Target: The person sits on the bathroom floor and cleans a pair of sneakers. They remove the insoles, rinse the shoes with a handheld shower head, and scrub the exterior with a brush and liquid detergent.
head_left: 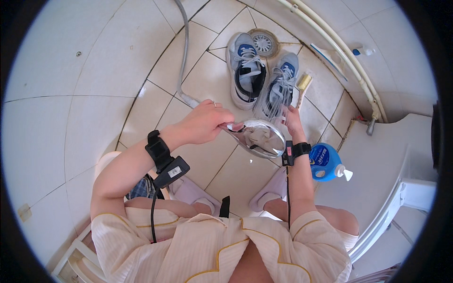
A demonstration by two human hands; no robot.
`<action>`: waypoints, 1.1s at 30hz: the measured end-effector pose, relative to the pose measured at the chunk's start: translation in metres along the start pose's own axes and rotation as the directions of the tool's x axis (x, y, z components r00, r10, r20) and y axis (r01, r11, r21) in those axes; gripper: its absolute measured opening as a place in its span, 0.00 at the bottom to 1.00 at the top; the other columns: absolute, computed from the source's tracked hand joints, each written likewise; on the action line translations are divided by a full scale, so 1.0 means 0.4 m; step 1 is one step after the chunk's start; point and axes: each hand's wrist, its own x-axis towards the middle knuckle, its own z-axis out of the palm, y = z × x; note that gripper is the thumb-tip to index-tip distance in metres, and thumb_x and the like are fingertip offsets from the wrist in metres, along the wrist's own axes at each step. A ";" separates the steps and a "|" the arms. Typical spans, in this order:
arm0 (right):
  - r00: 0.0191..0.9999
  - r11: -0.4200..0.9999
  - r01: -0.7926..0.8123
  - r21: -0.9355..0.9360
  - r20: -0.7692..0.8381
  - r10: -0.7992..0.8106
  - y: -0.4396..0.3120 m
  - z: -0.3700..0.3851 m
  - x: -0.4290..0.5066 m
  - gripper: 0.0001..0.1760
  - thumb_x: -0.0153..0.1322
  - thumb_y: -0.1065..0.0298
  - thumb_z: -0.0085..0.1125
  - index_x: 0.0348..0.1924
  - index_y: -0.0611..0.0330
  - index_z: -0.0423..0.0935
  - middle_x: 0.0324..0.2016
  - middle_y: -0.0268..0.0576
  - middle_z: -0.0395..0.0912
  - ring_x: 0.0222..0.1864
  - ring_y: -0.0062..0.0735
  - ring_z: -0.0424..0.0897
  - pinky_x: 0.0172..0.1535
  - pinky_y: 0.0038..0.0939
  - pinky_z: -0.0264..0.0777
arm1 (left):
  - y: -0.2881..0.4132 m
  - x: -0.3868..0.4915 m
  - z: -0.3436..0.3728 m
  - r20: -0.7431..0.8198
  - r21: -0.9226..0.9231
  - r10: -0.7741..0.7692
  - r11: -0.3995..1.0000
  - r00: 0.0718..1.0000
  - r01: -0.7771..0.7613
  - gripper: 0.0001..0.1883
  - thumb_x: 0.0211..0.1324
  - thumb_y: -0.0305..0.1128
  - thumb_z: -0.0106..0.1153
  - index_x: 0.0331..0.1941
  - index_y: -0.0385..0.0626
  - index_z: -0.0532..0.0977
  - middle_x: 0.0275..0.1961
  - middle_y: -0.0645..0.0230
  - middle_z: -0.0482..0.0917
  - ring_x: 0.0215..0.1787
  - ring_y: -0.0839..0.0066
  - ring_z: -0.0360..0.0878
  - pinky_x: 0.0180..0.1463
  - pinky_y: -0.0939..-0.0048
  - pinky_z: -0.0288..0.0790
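Note:
My left hand (208, 122) is closed around the handle of a chrome shower head (263, 138), from which water sprays. The jets land on the right-hand sneaker (285, 76), grey and blue with pale laces. At that shoe's heel is my right hand (293, 120), its fingers gripping the back edge, partly veiled by the spray. The other sneaker (244, 67) rests on the tiles just to the left, its black lining showing. Beside the wet shoe, a scrub brush (304, 85) with yellowish bristles has its handle end close to my right hand.
A round floor drain (263, 42) lies beyond the shoes. The grey shower hose (184, 53) runs along the left. Right of my forearm stands a blue detergent bottle (324, 161). Cream pipes (339, 46) and a squeegee (329, 60) follow the right wall.

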 end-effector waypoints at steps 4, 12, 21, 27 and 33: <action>1.000 0.999 0.005 0.039 -0.012 -0.004 0.011 0.015 0.004 0.14 0.69 0.60 0.55 0.45 0.57 0.76 0.38 0.32 0.77 0.40 0.23 0.75 0.43 0.30 0.71 | 0.014 0.012 0.008 -0.009 -0.027 0.015 1.000 1.000 -0.015 0.07 0.45 0.20 0.50 0.27 0.48 0.70 0.25 0.69 0.73 0.34 0.66 0.71 0.43 0.65 0.59; 0.809 0.833 0.554 -0.006 -0.233 -0.540 -0.055 0.076 -0.008 0.18 0.69 0.73 0.53 0.52 0.67 0.74 0.49 0.41 0.76 0.52 0.27 0.73 0.56 0.25 0.63 | 0.008 -0.004 0.008 0.018 0.081 -0.018 0.997 1.000 0.016 0.09 0.46 0.20 0.51 0.30 0.51 0.71 0.28 0.72 0.74 0.36 0.68 0.71 0.42 0.66 0.59; 0.832 0.812 0.546 0.205 -0.017 -0.555 -0.119 0.183 -0.094 0.16 0.71 0.68 0.53 0.50 0.63 0.76 0.46 0.45 0.78 0.53 0.29 0.72 0.60 0.29 0.58 | -0.027 -0.053 -0.026 -0.052 0.132 -0.154 0.978 0.987 0.160 0.11 0.42 0.17 0.53 0.31 0.48 0.71 0.29 0.72 0.74 0.37 0.68 0.72 0.43 0.67 0.60; 0.705 0.660 0.708 -0.250 0.204 -0.679 -0.108 0.257 -0.093 0.19 0.66 0.76 0.49 0.51 0.59 0.75 0.51 0.52 0.75 0.56 0.47 0.71 0.61 0.34 0.61 | -0.045 -0.078 -0.048 -0.112 0.117 -0.188 0.972 0.976 0.201 0.13 0.42 0.17 0.52 0.32 0.48 0.72 0.30 0.72 0.75 0.37 0.69 0.73 0.42 0.66 0.60; 0.699 0.494 0.674 -0.549 0.259 -0.666 -0.065 0.298 -0.105 0.15 0.58 0.79 0.56 0.36 0.55 0.81 0.36 0.44 0.78 0.43 0.45 0.74 0.49 0.37 0.69 | -0.038 -0.092 -0.056 -0.069 0.077 -0.238 0.967 0.969 0.243 0.09 0.45 0.19 0.52 0.31 0.48 0.71 0.29 0.72 0.75 0.36 0.69 0.73 0.42 0.67 0.59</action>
